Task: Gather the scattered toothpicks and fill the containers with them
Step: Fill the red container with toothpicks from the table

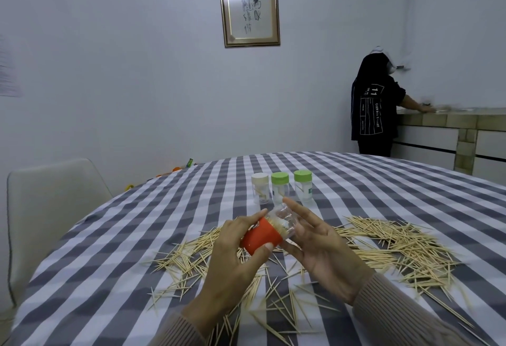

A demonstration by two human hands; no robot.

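My left hand (235,247) grips the orange cap (258,239) of a clear container (284,224), thumb and fingers curled round it. My right hand (320,244) cups the clear body, index finger straight, other fingers loosely bent against it. Container tilted on its side, above the table's middle, toothpicks inside. Loose toothpicks (383,247) scattered over the checked tablecloth (109,277), mostly towards my near edge and right. Three more jars stand upright further back: white-capped jar (260,188), two green-capped jars (291,185). Another person (373,105) at far right counter.
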